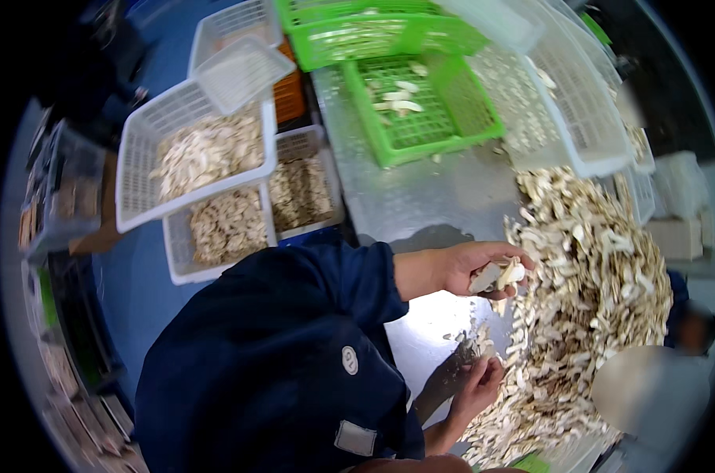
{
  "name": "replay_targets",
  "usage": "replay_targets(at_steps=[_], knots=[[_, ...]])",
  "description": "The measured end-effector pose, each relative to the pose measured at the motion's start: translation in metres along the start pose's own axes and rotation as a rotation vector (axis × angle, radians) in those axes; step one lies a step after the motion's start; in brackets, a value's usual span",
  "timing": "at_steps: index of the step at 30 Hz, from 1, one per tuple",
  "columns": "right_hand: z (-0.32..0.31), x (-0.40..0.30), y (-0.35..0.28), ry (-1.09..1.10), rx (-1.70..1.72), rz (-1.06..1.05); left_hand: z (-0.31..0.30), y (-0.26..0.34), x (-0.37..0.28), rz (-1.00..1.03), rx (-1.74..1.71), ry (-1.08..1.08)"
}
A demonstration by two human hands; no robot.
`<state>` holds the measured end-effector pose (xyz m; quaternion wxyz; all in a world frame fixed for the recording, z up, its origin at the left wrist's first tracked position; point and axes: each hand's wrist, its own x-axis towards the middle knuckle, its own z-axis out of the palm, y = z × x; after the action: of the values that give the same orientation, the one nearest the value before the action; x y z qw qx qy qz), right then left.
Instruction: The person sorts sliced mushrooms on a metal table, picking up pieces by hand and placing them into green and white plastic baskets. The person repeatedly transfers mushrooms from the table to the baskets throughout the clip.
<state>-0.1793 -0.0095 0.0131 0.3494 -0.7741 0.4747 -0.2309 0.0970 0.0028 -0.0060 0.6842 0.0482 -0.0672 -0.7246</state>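
Observation:
My left hand (492,271) is palm up and curled around a few pale slices (514,272), which look like dried mushroom. It is at the near edge of a large heap of such slices (576,295) spread over a metal table (387,177). Nearer the bottom of the view, my right hand (478,384) has its fingers curled beside the heap. Small slices and crumbs (480,343) lie just past its fingertips, and whether it pinches one cannot be made out.
A green basket (393,155) with several slices stands on the table. White baskets (594,159) are beyond the heap. At my side, a white basket of slices (207,151) rests over other filled baskets (227,227). Another person (688,331) is across the table.

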Motion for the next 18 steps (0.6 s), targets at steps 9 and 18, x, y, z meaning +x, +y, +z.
replay_targets(at_steps=[9,18], knots=[[0.012,-0.006,-0.002,-0.051,0.043,-0.1,-0.034,0.075,-0.293,0.486,0.115,0.198],[0.02,-0.016,-0.012,-0.05,0.059,-0.125,-0.162,0.19,-0.565,0.615,1.709,1.946]])
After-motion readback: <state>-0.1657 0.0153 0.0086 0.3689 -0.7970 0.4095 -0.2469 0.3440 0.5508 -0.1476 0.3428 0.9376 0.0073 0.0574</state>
